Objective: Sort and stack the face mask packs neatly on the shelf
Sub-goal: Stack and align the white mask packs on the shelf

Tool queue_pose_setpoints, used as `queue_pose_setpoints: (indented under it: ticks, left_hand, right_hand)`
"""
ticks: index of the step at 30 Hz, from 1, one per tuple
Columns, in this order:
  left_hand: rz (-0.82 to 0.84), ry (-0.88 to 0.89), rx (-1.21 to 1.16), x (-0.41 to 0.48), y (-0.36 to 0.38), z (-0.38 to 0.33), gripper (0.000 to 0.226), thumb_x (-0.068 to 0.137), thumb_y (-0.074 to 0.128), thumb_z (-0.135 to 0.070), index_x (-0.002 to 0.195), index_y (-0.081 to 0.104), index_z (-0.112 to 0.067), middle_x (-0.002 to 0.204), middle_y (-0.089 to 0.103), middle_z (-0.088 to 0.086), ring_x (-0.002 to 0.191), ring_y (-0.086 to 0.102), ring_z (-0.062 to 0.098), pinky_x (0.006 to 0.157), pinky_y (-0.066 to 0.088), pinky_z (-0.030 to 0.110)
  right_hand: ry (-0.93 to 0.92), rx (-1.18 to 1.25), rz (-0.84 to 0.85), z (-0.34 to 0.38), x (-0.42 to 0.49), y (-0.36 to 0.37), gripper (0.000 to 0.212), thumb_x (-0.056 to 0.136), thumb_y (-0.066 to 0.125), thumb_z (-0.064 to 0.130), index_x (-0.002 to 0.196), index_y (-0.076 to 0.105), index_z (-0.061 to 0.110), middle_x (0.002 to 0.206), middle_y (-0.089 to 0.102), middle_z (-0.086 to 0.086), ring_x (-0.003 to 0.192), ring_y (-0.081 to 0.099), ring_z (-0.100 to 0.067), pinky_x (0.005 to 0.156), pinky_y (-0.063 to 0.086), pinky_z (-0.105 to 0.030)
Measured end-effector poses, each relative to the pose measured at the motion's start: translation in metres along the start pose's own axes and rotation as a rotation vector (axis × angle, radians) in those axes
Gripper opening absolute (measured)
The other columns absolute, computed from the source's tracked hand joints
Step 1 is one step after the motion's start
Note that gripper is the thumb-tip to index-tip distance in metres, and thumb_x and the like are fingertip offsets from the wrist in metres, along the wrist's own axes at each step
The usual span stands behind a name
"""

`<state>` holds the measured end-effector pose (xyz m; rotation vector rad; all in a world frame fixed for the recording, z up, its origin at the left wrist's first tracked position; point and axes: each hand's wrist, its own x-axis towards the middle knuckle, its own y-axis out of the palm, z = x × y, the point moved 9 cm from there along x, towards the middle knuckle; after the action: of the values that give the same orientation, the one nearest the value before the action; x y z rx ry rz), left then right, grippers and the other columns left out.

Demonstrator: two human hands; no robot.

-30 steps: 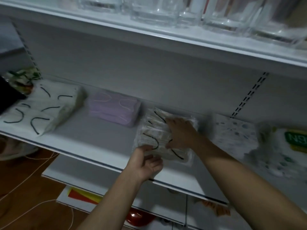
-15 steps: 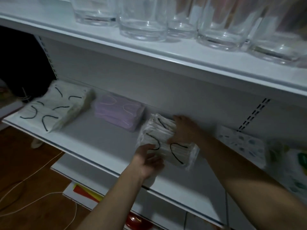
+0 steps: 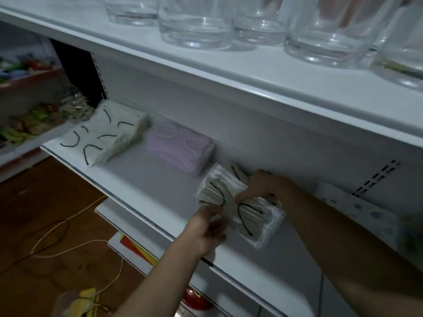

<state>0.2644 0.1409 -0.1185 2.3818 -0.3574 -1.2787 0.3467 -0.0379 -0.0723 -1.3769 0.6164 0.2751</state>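
— Why is that white metal shelf (image 3: 146,193) laid out like this?

— Sorted by kind, I'd say. A white stack of face masks with black ear loops (image 3: 103,138) sits at the left end, with a lilac pack of face masks (image 3: 180,149) beside it, apart.

— And the clear-wrapped pack of white masks with black loops (image 3: 256,216)?

— It lies askew just right of the lilac one, near the back wall. The right hand (image 3: 263,186) curls over its far side, gripping it. The left hand (image 3: 206,227) pinches the near edge, thumb on top. Both hands are on it to square it up, probably.
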Motion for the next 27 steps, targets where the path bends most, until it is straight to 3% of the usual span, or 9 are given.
queue_pose_setpoints:
  ticks: [2, 4, 12, 15, 17, 19, 21, 24, 27]
  left_hand:
    - [-0.021, 0.022, 0.050, -0.002, -0.003, -0.001, 0.014, 0.090, 0.057, -0.014, 0.079, 0.049, -0.018, 0.066, 0.039, 0.005, 0.060, 0.033, 0.017, 0.059, 0.027, 0.030]
    - [-0.043, 0.021, 0.079, -0.004, -0.004, -0.001, 0.016, 0.090, 0.057, -0.016, 0.079, 0.047, -0.019, 0.069, 0.033, 0.004, 0.059, 0.029, 0.016, 0.058, 0.025, 0.029]
    - [-0.110, 0.049, 0.237, -0.016, 0.000, -0.008, 0.011, 0.092, 0.060, -0.024, 0.088, 0.054, -0.016, 0.082, 0.045, 0.009, 0.071, 0.040, 0.022, 0.071, 0.041, 0.034]
    - [-0.184, 0.188, 0.422, -0.015, -0.010, -0.023, 0.012, 0.091, 0.061, -0.026, 0.095, 0.057, -0.016, 0.072, 0.049, 0.007, 0.060, 0.045, 0.020, 0.063, 0.042, 0.029]
    - [-0.254, 0.302, 0.616, -0.014, -0.020, -0.036, 0.048, 0.078, 0.064, -0.040, 0.122, 0.056, -0.023, 0.097, 0.064, 0.010, 0.081, 0.063, 0.026, 0.071, 0.054, 0.030]
    - [-0.329, 0.337, 0.739, -0.009, -0.033, -0.045, 0.079, 0.064, 0.059, -0.054, 0.139, 0.047, -0.031, 0.125, 0.060, 0.013, 0.112, 0.060, 0.031, 0.092, 0.055, 0.039]
    - [-0.343, 0.361, 0.778, -0.004, -0.037, -0.051, 0.084, 0.059, 0.058, -0.059, 0.139, 0.047, -0.036, 0.128, 0.059, 0.013, 0.119, 0.056, 0.032, 0.097, 0.052, 0.044]
    - [-0.352, 0.395, 0.717, -0.002, -0.037, -0.060, 0.078, 0.057, 0.064, -0.059, 0.130, 0.054, -0.035, 0.123, 0.064, 0.016, 0.116, 0.060, 0.035, 0.096, 0.053, 0.047]
    - [-0.338, 0.416, 0.644, -0.006, -0.031, -0.065, 0.068, 0.065, 0.078, -0.044, 0.127, 0.056, -0.024, 0.117, 0.067, 0.019, 0.102, 0.067, 0.034, 0.086, 0.055, 0.040]
  right_hand:
    - [0.003, -0.038, 0.015, 0.001, 0.000, 0.004, 0.113, 0.055, 0.061, 0.087, 0.136, 0.048, 0.010, 0.144, 0.039, -0.019, 0.122, 0.047, -0.033, 0.098, 0.046, -0.040]
    - [-0.021, -0.006, 0.014, 0.004, -0.004, 0.004, 0.106, 0.057, 0.065, 0.083, 0.136, 0.049, 0.013, 0.141, 0.045, -0.015, 0.118, 0.051, -0.030, 0.095, 0.048, -0.038]
    - [0.024, 0.153, -0.054, 0.005, -0.013, 0.004, 0.130, 0.056, 0.072, 0.077, 0.150, 0.019, 0.005, 0.156, 0.027, -0.015, 0.138, 0.035, -0.033, 0.107, 0.037, -0.041]
    - [0.019, 0.370, -0.038, 0.009, -0.018, 0.013, 0.113, 0.059, 0.078, 0.068, 0.145, 0.037, 0.008, 0.147, 0.044, -0.010, 0.128, 0.050, -0.026, 0.097, 0.043, -0.031]
    - [0.002, 0.572, -0.005, 0.018, -0.023, 0.024, 0.103, 0.050, 0.082, 0.069, 0.134, 0.055, 0.017, 0.133, 0.058, -0.001, 0.114, 0.061, -0.021, 0.092, 0.047, -0.028]
    - [0.033, 0.718, -0.041, 0.015, -0.012, 0.038, 0.122, 0.026, 0.081, 0.080, 0.131, 0.058, 0.023, 0.133, 0.060, -0.002, 0.111, 0.063, -0.019, 0.096, 0.050, -0.035]
    - [0.113, 0.716, -0.070, 0.013, -0.013, 0.048, 0.146, 0.011, 0.069, 0.090, 0.139, 0.050, 0.023, 0.145, 0.047, -0.010, 0.127, 0.050, -0.025, 0.106, 0.041, -0.040]
    - [0.201, 0.636, -0.093, 0.012, -0.032, 0.046, 0.156, 0.016, 0.063, 0.089, 0.150, 0.031, 0.015, 0.155, 0.022, -0.018, 0.140, 0.028, -0.033, 0.113, 0.030, -0.042]
    - [0.205, 0.672, -0.127, 0.010, -0.031, 0.044, 0.153, 0.028, 0.072, 0.084, 0.151, 0.023, 0.007, 0.155, 0.027, -0.016, 0.141, 0.029, -0.031, 0.114, 0.029, -0.040]
